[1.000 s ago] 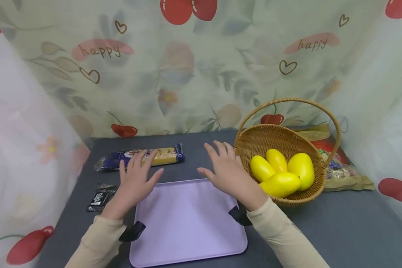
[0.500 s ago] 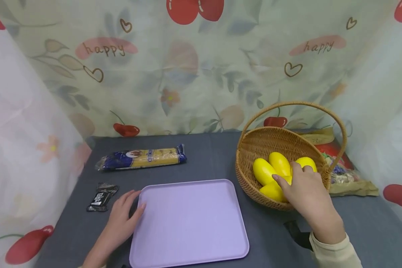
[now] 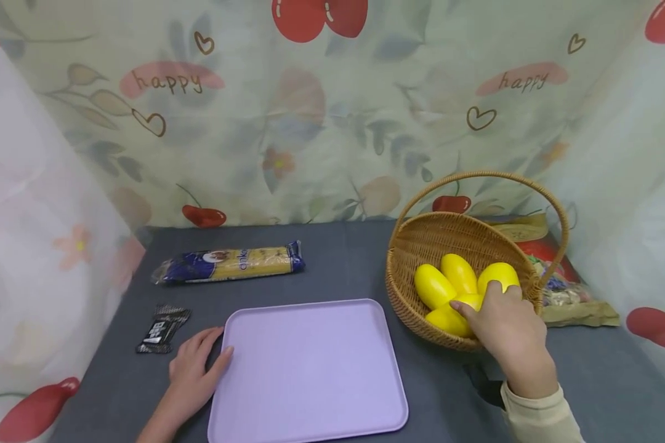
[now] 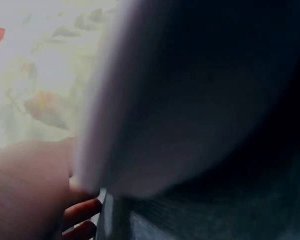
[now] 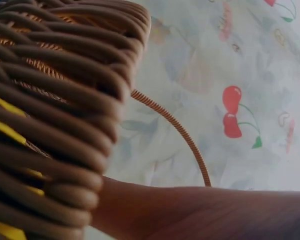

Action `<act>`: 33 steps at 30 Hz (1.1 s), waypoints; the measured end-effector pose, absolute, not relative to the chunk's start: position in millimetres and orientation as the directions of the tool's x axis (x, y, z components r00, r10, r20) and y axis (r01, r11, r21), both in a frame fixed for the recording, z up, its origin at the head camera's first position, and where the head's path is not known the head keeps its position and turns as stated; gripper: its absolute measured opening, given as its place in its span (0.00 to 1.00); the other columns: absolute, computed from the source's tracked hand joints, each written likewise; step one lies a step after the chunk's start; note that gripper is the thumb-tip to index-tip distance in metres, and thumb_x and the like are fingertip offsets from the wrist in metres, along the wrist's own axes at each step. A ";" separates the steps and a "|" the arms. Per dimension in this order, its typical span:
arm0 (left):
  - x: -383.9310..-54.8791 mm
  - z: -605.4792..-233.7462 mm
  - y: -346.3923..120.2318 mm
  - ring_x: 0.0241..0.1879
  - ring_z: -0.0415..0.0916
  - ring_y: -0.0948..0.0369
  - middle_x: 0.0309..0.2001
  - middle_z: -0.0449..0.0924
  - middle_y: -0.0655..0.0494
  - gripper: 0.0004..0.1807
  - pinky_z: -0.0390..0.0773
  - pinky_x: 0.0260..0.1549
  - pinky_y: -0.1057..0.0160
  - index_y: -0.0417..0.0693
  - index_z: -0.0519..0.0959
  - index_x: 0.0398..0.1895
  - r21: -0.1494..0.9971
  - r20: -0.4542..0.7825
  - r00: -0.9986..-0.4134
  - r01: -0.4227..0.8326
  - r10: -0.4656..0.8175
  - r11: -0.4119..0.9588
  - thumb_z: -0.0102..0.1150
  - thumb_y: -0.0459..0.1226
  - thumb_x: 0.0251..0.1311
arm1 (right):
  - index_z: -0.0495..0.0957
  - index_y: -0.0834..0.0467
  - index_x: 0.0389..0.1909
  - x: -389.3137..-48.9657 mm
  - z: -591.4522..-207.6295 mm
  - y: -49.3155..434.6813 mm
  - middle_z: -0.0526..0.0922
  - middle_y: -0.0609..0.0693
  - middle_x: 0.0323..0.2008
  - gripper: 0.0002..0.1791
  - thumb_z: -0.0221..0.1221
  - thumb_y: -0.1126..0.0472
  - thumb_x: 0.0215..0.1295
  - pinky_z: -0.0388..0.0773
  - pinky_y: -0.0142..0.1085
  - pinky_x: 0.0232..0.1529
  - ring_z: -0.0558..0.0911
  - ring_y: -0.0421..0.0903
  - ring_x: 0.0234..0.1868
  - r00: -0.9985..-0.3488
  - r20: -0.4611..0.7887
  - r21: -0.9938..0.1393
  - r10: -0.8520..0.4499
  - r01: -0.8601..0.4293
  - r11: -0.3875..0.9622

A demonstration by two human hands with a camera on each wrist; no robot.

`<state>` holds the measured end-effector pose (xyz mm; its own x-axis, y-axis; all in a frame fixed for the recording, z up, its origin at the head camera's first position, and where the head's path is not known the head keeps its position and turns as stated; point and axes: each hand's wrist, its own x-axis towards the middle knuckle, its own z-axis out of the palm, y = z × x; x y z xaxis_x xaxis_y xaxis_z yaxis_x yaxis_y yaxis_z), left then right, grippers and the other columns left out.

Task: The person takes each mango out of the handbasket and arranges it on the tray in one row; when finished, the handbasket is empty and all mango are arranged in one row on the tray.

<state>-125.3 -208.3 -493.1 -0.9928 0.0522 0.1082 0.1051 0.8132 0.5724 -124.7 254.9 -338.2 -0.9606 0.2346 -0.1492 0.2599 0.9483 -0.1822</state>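
A lilac tray lies flat on the table. My left hand rests along its left edge, thumb at the rim and fingers relaxed outside it. In the left wrist view the tray's rim looms close beside the hand. To the right, a wicker basket with a tall handle holds several yellow mangoes. My right hand reaches over its front rim and grips the front mango, partly covering it. The basket weave hides the right fingers in the right wrist view.
A blue-and-yellow pasta packet lies behind the tray. A small black wrapped packet sits left of my left hand. Behind the basket is a brown and red bag. Patterned cloth encloses the table's back and sides.
Both hands were raised over the tray a second ago. The left has come down to the tray's left edge. The right has moved right into the basket and taken hold of the front mango.
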 end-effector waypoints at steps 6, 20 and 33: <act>-125.1 -497.5 -209.2 0.63 0.56 0.40 0.64 0.64 0.40 0.32 0.56 0.48 0.38 0.40 0.69 0.65 0.533 0.102 -0.992 0.122 0.080 0.837 0.47 0.54 0.68 | 0.63 0.77 0.54 -124.8 -339.9 252.2 0.70 0.71 0.34 0.50 0.54 0.30 0.59 0.73 0.52 0.24 0.75 0.64 0.29 -0.948 -0.197 -0.139 0.250 0.279 0.950; -125.5 -495.9 -209.1 0.64 0.55 0.40 0.65 0.63 0.41 0.33 0.56 0.48 0.38 0.42 0.67 0.67 0.516 0.074 -0.994 0.106 0.079 0.850 0.46 0.56 0.69 | 0.62 0.71 0.64 -133.5 -347.4 246.6 0.65 0.76 0.47 0.39 0.65 0.52 0.60 0.74 0.49 0.28 0.74 0.62 0.32 -0.997 -0.018 -0.304 0.071 0.073 0.950; -125.5 -498.8 -209.5 0.63 0.55 0.40 0.64 0.63 0.41 0.33 0.56 0.48 0.38 0.42 0.67 0.67 0.512 0.079 -0.994 0.109 0.080 0.852 0.47 0.55 0.69 | 0.54 0.75 0.66 -146.9 -361.5 235.7 0.59 0.79 0.55 0.47 0.67 0.52 0.58 0.77 0.60 0.40 0.78 0.66 0.36 -0.995 0.031 -0.359 0.099 0.081 0.930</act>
<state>-125.5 -209.5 -498.8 -0.9937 0.0795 0.0786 0.1087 0.8522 0.5118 -146.9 235.7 -361.5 -0.9946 0.0988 0.0310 0.0811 0.9296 -0.3595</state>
